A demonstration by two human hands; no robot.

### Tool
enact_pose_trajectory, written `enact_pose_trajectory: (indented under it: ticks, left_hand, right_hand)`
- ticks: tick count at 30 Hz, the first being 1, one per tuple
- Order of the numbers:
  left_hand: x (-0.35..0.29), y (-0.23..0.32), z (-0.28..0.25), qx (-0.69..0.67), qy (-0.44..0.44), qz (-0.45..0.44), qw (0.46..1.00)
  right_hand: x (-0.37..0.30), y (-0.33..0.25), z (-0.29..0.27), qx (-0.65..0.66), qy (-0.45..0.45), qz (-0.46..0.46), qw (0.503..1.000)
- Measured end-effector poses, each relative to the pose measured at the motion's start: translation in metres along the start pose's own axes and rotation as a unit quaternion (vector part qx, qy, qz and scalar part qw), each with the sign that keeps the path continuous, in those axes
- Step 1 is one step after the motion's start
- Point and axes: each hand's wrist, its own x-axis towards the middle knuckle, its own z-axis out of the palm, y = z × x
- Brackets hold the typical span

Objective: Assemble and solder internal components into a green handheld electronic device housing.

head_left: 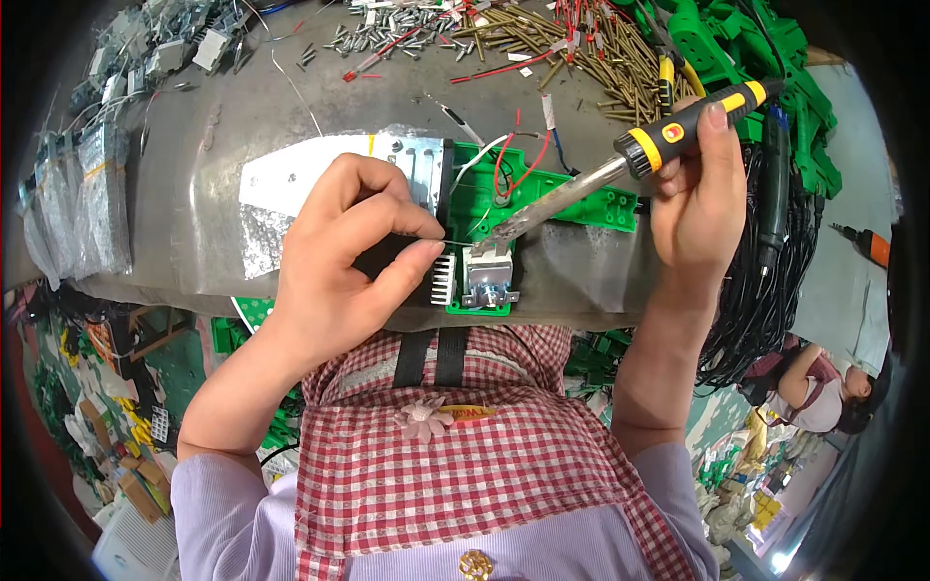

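Soldering iron (pixel 620 165): long axis runs diagonally, handle at upper right, tip at lower left. Handle black with yellow bands and a small red mark; shaft bare grey metal, darkened toward the tip. The tip rests on the top of a small metal component (pixel 487 274) at the near end of the green plastic base (pixel 581 198).

Right hand (pixel 699 189): grip closed round the iron's handle, fingers wrapped over the black-and-yellow part, thumb side toward the shaft.

Left hand (pixel 341 254): thumb and forefinger pinched narrow on a thin strand of solder wire (pixel 453 242), which runs rightward, nearly level, to meet the iron's tip. The hand lies over the left part of the assembly.

Green plastic base: flat, elongated, lying on the worktop (pixel 223 145) near its front edge, long axis roughly left to right with a leg toward the person. It carries red and white wires (pixel 513 160) looped above the joint, and a white ribbed part (pixel 444 281) just beside the metal component.

Silver perforated metal plate (pixel 291 179): flat, just left of the green base, partly under the left hand.

Worktop: grey, covered in worn clear film. At its far edge, a heap of brass pins (pixel 572 44), loose screws (pixel 387 34) and a stack of green plastic mouldings (pixel 756 48). Clear bags of small parts (pixel 87 194) at the left. A bundle of black cables (pixel 765 281) hangs at the right
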Motion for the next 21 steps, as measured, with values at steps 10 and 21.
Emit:
enact_pose_trajectory:
  ticks: [10, 21]
  left_hand:
    - [0.002, 0.0, -0.001, -0.008, 0.0, -0.016, 1.0]
    - [0.037, 0.001, -0.013, -0.524, -0.073, -0.302, 0.793]
  right_hand:
    - [-0.001, 0.0, 0.003, -0.018, -0.005, 0.0, 1.0]
    - [-0.005, 0.002, -0.003, 0.003, -0.005, 0.002, 1.0]
